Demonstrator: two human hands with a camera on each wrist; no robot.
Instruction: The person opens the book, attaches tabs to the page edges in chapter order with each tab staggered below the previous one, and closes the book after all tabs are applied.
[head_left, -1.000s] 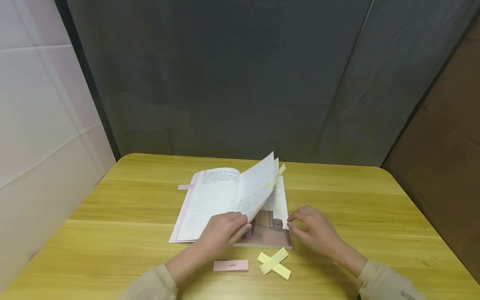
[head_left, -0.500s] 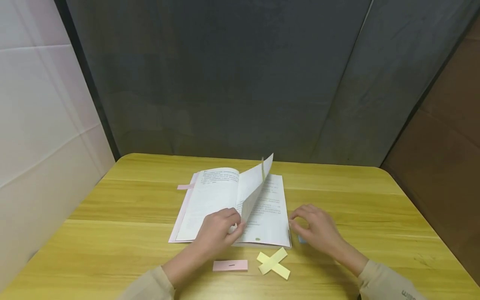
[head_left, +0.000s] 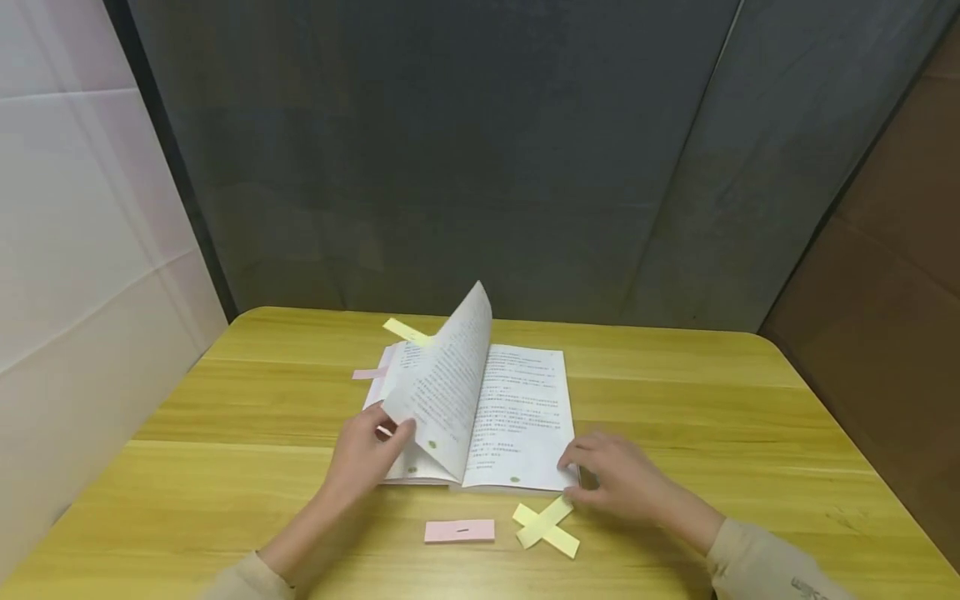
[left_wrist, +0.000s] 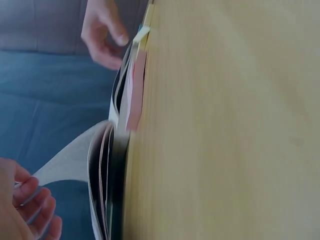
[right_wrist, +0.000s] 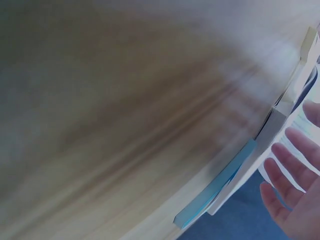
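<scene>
Wooden table (head_left: 247,500), open book (head_left: 525,417) near its centre.
At the book's eight o'clock the left hand (head_left: 360,457) pinches a lifted page (head_left: 442,396); at four, the right hand (head_left: 618,477) has loosely spread fingers; crossed yellow strips (head_left: 546,527) lie at five.

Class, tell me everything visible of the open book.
The open book lies on the wood-look table, its paper-like white pages bearing small print and greenish foot marks; pink edging shows at left. A pink tab pokes out there, and a yellow strip juts from behind one raised, curved page. The left hand's grip pinches that page; the right hand's grip is at the lower right corner, contact unclear.
</scene>
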